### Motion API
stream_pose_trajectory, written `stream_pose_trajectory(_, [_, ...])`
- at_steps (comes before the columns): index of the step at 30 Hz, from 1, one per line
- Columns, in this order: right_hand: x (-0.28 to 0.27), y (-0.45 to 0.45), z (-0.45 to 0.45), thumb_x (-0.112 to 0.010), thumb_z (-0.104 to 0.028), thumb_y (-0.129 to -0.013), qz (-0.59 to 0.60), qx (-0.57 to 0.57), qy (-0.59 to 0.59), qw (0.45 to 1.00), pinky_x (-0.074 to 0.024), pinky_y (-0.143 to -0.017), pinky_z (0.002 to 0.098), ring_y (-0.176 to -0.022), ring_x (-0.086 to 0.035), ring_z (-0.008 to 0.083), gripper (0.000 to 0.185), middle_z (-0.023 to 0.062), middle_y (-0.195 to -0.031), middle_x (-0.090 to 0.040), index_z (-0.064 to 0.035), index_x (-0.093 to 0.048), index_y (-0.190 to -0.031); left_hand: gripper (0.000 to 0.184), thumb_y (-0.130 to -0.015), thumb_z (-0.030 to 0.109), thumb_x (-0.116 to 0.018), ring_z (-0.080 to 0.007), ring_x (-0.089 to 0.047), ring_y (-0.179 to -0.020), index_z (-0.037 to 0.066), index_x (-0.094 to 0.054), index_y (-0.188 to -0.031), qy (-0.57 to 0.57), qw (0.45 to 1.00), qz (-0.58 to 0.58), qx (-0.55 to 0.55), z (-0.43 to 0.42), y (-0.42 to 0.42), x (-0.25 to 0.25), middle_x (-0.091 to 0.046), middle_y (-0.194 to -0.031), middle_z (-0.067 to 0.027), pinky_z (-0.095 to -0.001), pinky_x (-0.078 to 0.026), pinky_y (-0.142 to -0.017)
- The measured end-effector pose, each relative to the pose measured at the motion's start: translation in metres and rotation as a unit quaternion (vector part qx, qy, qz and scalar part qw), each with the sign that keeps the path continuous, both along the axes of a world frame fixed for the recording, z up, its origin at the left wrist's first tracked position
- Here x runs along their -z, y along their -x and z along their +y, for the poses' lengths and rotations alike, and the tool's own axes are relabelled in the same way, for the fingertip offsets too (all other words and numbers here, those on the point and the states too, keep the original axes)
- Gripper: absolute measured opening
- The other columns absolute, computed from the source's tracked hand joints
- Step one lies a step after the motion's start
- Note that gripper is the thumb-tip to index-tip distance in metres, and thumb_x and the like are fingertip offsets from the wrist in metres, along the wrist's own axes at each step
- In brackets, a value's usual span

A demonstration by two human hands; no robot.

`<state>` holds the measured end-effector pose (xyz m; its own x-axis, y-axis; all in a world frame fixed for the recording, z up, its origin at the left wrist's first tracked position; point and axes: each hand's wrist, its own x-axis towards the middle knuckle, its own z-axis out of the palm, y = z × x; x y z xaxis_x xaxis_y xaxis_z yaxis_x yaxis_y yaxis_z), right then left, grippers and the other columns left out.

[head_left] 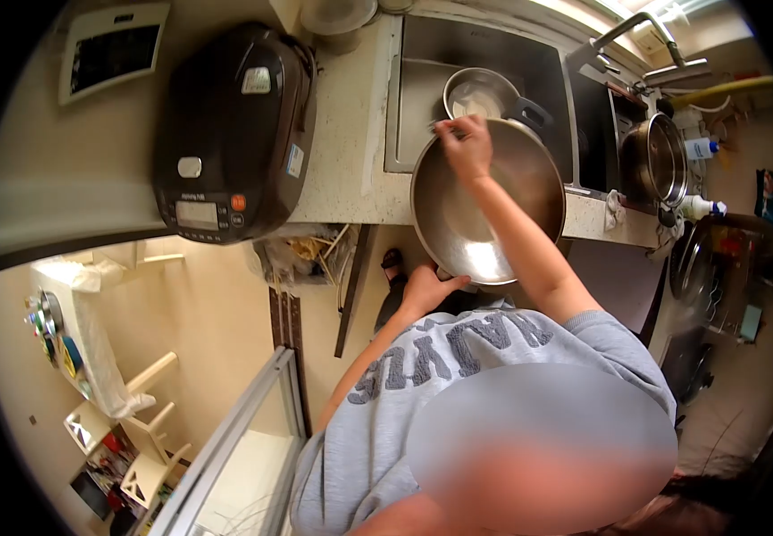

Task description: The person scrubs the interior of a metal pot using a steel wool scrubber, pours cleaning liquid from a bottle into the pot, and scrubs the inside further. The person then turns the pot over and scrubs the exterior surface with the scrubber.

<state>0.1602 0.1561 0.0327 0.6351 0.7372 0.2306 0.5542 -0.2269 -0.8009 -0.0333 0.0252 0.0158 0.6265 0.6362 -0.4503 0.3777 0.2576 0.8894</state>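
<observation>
Counts: hands, 2; large pan, 1; small pan, 1; rice cooker, 1; sink, 1; faucet, 1.

We see silver-grey on the large round shiny metal pan, with white glare low inside, and silver on the small round metal pot, its handle dark grey. Our short-sleeved fabric top is heather grey, lettered in darker grey. We find the bulky rounded rice cooker dark brown, with one orange button. The long flat countertop looks cream, finely speckled along its front. We notice bright blue on the cap of the white plastic bottle.
</observation>
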Motion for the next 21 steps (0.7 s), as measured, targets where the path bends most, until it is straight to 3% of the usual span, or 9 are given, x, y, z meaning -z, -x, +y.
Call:
stream_pose_trajectory(5, [0.004, -0.053, -0.037, -0.072, -0.021, -0.074, -0.108, 0.103, -0.024, 0.989, -0.046, -0.068, 0.0336, -0.079, -0.055, 0.0237, 0.011, 0.006, -0.083, -0.053, -0.0123, -0.069, -0.08, 0.05, -0.069, 0.036, -0.074, -0.0269, -0.064, -0.09, -0.002, -0.063, -0.1, 0.025, 0.999, -0.029, -0.009, 0.004, 0.002, 0.006, -0.067, -0.095, -0.017, -0.0327, -0.048, -0.08])
stream_pose_trajectory(8, [0.016, -0.046, -0.07, -0.069, -0.015, -0.072, -0.216, 0.016, 0.098, 0.971, -0.0476, -0.073, 0.0388, -0.086, -0.053, 0.0288, 0.013, 0.0086, -0.087, -0.053, -0.0127, -0.068, -0.086, 0.052, -0.073, 0.037, -0.072, -0.0246, -0.062, -0.093, -0.003, -0.061, -0.104, 0.052, 0.997, -0.029, 0.046, 0.019, 0.006, 0.005, -0.066, -0.099, -0.0155, -0.0322, -0.046, -0.085])
stream_pose_trajectory(10, [0.034, -0.039, -0.064, -0.067, -0.012, -0.072, -0.22, 0.053, 0.143, 0.964, -0.0477, -0.072, 0.0398, -0.085, -0.053, 0.0307, 0.01, 0.01, -0.087, -0.055, -0.0106, -0.066, -0.082, 0.049, -0.076, 0.036, -0.069, -0.0231, -0.061, -0.095, -0.004, -0.061, -0.104, 0.108, 0.993, -0.037, -0.027, 0.032, -0.001, 0.003, -0.065, -0.099, -0.0143, -0.0321, -0.046, -0.085])
stream_pose_trajectory(12, [0.044, -0.019, -0.058, -0.064, -0.005, -0.071, -0.176, -0.02, 0.126, 0.976, -0.0462, -0.068, 0.0414, -0.081, -0.054, 0.0329, 0.005, 0.0117, -0.085, -0.056, -0.0076, -0.062, -0.075, 0.046, -0.079, 0.035, -0.067, -0.0204, -0.059, -0.094, -0.005, -0.061, -0.102, 0.119, 0.99, -0.06, -0.051, 0.041, -0.009, 0.003, -0.064, -0.101, -0.0121, -0.0314, -0.046, -0.082])
stream_pose_trajectory(14, [0.03, 0.01, -0.074, -0.058, -0.005, -0.072, -0.099, -0.161, 0.13, 0.973, -0.0462, -0.073, 0.0421, -0.085, -0.054, 0.0336, 0.005, 0.013, -0.086, -0.055, -0.0072, -0.062, -0.072, 0.036, -0.083, 0.026, -0.063, -0.0191, -0.061, -0.082, -0.007, -0.061, -0.099, 0.289, 0.95, 0.011, -0.115, 0.038, -0.014, 0.02, -0.064, -0.093, -0.0103, -0.0317, -0.049, -0.073])
stream_pose_trajectory(15, [0.03, 0.015, -0.091, -0.058, -0.007, -0.072, -0.061, -0.236, 0.171, 0.955, -0.0461, -0.075, 0.0419, -0.086, -0.054, 0.0341, 0.005, 0.0135, -0.087, -0.054, -0.0075, -0.063, -0.073, 0.027, -0.08, 0.016, -0.057, -0.0181, -0.06, -0.076, -0.007, -0.061, -0.093, 0.267, 0.95, -0.037, -0.157, 0.031, -0.018, 0.018, -0.064, -0.087, -0.0103, -0.0318, -0.048, -0.067])
stream_pose_trajectory(17, [0.024, 0.006, -0.137, -0.057, -0.011, -0.074, -0.048, -0.313, 0.267, 0.91, -0.0456, -0.082, 0.0433, -0.094, -0.053, 0.0339, 0.012, 0.0151, -0.094, -0.055, -0.0092, -0.067, -0.079, 0.023, -0.075, 0.011, -0.051, -0.0176, -0.058, -0.07, -0.008, -0.062, -0.083, 0.186, 0.969, 0.008, -0.16, 0.028, -0.021, 0.022, -0.062, -0.078, -0.0103, -0.0315, -0.046, -0.062])
stream_pose_trajectory(19, [0.015, -0.02, -0.167, -0.055, -0.006, -0.073, -0.111, -0.227, 0.304, 0.918, -0.0449, -0.086, 0.043, -0.101, -0.052, 0.0355, 0.016, 0.0184, -0.101, -0.055, -0.0074, -0.066, -0.084, 0.023, -0.075, 0.012, -0.052, -0.0171, -0.056, -0.064, -0.009, -0.061, -0.078, 0.187, 0.97, 0.021, -0.154, 0.027, -0.019, 0.022, -0.061, -0.074, -0.01, -0.0315, -0.043, -0.057])
stream_pose_trajectory(21, [0.017, -0.05, -0.155, -0.053, -0.001, -0.072, -0.216, -0.094, 0.273, 0.933, -0.0463, -0.082, 0.0436, -0.097, -0.051, 0.037, 0.02, 0.0189, -0.099, -0.052, -0.005, -0.063, -0.089, 0.023, -0.075, 0.012, -0.052, -0.0173, -0.056, -0.063, -0.009, -0.062, -0.078, 0.207, 0.965, 0.003, -0.16, 0.029, -0.024, 0.023, -0.061, -0.074, -0.0098, -0.0317, -0.043, -0.056])
